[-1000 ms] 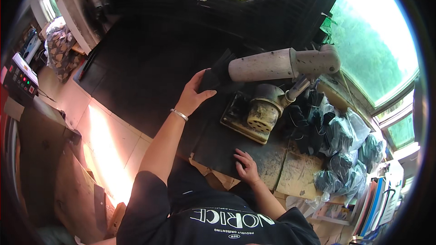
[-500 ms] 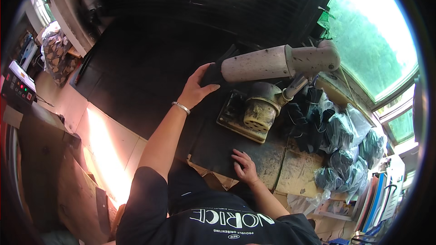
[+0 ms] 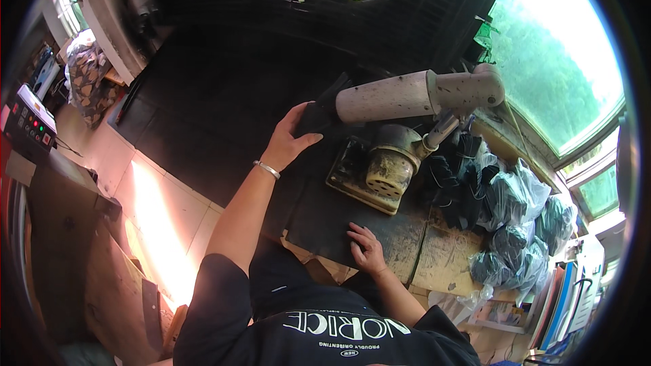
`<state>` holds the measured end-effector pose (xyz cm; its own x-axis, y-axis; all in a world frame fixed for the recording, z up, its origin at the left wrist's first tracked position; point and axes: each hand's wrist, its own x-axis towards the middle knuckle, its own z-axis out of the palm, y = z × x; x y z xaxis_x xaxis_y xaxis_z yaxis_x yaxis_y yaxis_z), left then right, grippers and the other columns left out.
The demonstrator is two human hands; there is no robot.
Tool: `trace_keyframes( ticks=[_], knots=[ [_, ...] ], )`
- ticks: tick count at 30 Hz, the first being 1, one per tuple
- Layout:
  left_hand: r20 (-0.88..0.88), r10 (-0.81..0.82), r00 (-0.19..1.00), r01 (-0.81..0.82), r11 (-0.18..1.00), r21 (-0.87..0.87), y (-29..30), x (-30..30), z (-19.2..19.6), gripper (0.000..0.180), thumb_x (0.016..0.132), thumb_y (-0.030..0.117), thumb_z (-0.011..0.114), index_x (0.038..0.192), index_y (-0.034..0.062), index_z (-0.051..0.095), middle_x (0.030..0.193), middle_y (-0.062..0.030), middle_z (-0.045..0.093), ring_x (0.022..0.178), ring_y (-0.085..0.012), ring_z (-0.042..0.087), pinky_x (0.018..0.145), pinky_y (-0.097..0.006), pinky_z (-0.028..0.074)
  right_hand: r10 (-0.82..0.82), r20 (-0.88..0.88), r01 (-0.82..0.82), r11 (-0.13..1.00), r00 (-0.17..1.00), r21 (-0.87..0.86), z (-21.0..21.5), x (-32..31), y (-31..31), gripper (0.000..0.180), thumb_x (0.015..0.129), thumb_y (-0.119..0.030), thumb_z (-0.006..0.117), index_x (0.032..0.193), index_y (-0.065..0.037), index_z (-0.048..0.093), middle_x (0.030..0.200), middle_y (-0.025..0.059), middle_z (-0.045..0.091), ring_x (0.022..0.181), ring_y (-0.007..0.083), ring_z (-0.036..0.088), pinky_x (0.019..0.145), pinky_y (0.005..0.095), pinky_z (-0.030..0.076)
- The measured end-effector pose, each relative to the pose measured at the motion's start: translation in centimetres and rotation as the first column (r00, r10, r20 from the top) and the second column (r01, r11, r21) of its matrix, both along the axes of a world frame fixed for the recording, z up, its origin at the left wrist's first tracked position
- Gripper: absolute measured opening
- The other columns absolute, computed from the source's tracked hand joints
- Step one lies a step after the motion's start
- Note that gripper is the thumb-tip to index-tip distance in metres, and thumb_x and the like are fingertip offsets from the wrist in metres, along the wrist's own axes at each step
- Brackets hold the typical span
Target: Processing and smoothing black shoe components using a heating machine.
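My left hand [image 3: 288,139], a silver bangle at its wrist, is raised over the left side of the dark work surface. Its fingers and thumb close around a soft-looking black piece [image 3: 316,116] whose exact kind I cannot make out. That piece sits against the left end of a pale, paint-spotted ribbed cylinder [image 3: 386,97] on a jointed arm. Below the cylinder stands a worn yellowish machine head [image 3: 388,175] with a holed face, on a flat base. My right hand [image 3: 368,249] rests on the near edge of the surface, fingers apart, holding nothing.
Several clear plastic bags of dark goods [image 3: 519,210] are heaped at the right. A window [image 3: 556,61] stands behind them. On the left are a control box with lit buttons [image 3: 30,122] and a patterned sack [image 3: 88,81]. A dark louvred panel [image 3: 305,0] closes the back.
My left hand has shifted slightly left and down, and more of the black piece shows between it and the cylinder. My right hand stays in place.
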<state>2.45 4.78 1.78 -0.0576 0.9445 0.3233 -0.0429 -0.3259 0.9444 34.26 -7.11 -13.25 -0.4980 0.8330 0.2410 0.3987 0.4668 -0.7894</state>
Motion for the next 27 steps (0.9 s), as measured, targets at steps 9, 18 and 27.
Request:
trace_keyframes(
  ticks=[9, 18, 27],
  knots=[
    [0.131, 0.007, 0.991, -0.007, 1.0, 0.002, -1.9, -0.9, -0.3, 0.068, 0.076, 0.0, 0.076, 0.137, 0.0009, 0.045, 0.129, -0.0077, 0.056, 0.121, -0.0163, 0.051, 0.105, -0.03, 0.041, 0.002, 0.015, -0.002, 1.0, 1.0, 0.007, 0.0, -0.1, -0.1, 0.031, 0.082, -0.008, 0.061, 0.113, -0.008, 0.067, 0.131, 0.0122, 0.061, 0.12, 0.0357, 0.056, 0.109, 0.0467, 0.039],
    [0.12, 0.017, 0.993, -0.021, 0.999, 0.026, -3.5, -1.9, -0.4, 0.068, 0.077, 0.003, 0.078, 0.137, 0.001, 0.045, 0.129, -0.0074, 0.056, 0.121, -0.0163, 0.052, 0.106, -0.03, 0.039, -0.006, 0.018, 0.006, 1.0, 1.0, 0.006, 0.2, -0.2, -0.1, 0.031, 0.082, -0.008, 0.06, 0.112, -0.007, 0.067, 0.131, 0.0126, 0.06, 0.12, 0.0354, 0.056, 0.11, 0.0466, 0.038],
    [0.178, 0.017, 0.984, -0.021, 1.0, 0.022, -4.9, -2.5, -0.6, 0.07, 0.076, 0.004, 0.079, 0.137, 0.0013, 0.045, 0.13, -0.0071, 0.056, 0.122, -0.0161, 0.051, 0.106, -0.03, 0.039, -0.013, 0.019, 0.013, 1.0, 1.0, 0.005, 0.4, -0.2, -0.2, 0.031, 0.082, -0.008, 0.06, 0.112, -0.006, 0.068, 0.13, 0.0131, 0.061, 0.12, 0.0343, 0.057, 0.11, 0.0472, 0.038]
  ],
)
